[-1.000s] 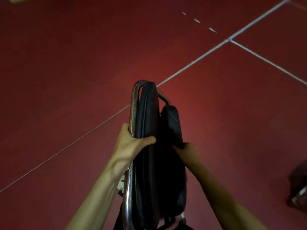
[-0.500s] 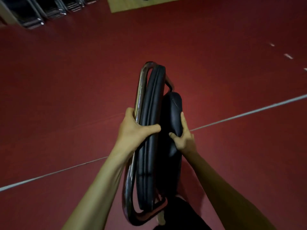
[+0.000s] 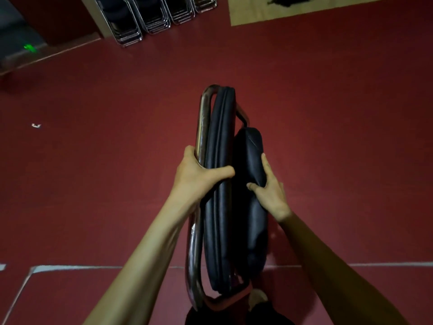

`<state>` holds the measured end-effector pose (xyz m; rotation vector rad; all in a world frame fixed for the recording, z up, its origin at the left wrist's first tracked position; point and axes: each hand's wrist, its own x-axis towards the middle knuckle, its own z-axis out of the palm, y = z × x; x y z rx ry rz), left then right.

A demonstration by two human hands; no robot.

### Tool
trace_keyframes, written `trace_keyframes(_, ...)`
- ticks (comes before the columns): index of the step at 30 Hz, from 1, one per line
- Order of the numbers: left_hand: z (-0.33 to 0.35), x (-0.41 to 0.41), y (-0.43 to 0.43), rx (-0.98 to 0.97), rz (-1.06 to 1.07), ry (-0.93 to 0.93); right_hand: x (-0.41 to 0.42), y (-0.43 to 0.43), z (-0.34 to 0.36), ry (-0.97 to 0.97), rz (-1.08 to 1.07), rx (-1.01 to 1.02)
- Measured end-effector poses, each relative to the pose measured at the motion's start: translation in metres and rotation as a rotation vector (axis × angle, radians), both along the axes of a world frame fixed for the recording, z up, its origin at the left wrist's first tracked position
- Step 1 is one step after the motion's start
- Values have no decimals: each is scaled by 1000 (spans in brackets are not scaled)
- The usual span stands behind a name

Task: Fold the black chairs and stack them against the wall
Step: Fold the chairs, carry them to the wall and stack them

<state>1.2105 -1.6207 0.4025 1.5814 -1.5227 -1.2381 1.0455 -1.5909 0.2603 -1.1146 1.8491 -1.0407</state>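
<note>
A folded black chair (image 3: 220,207) with a chrome tube frame hangs in front of me above the red floor, seen edge-on. My left hand (image 3: 199,174) wraps the chrome tube and the black backrest pad on its left side. My right hand (image 3: 269,191) grips the black seat cushion on the right side. At the top left, several folded black chairs (image 3: 152,17) lean in rows against the wall.
Red floor (image 3: 93,160) with white lines near my feet. A pale wooden patch (image 3: 257,12) with a dark object on it lies at the top right. A dark unit with a green light (image 3: 29,47) sits at the far left.
The view has swung up and round: the stacked chairs by the wall have come further into sight. Both hands keep their hold on the folded chair.
</note>
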Motion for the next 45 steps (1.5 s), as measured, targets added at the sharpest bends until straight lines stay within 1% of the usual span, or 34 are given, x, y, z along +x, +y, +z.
trace_keyframes(6, -4, -28, -163, 71, -15, 71, -40, -152, 5, 105, -4, 103)
trace_keyframes(11, -30, -53, -325, 188, -77, 121, -78, -289, -3, 192, -49, 219)
trace_keyframes(15, -38, -75, -441, 255, -130, 167, -105, -393, 1, 232, -111, 267)
trace_keyframes(18, -32, -103, -519, 263, -166, 198, -128, -466, 10, 237, -157, 282)
trace_keyframes(22, -23, -140, -634, 251, -206, 195, -159, -573, 18, 244, -221, 278)
trace_keyframes(28, -15, -177, -820, 233, -160, 219, -202, -769, 21, 280, -165, 259)
trace_keyframes(33, -10, -186, -982, 223, -87, 256, -215, -945, 35, 307, -99, 229)
trace_keyframes(38, -14, -189, -1161, 191, -59, 269, -223, -1132, 29, 303, -68, 205)
trace_keyframes(42, -8, -197, -1296, 165, -9, 250, -227, -1277, 31, 249, -43, 193)
trace_keyframes(45, 0, -205, -1390, 139, 18, 224, -233, -1376, 35, 147, 10, 157)
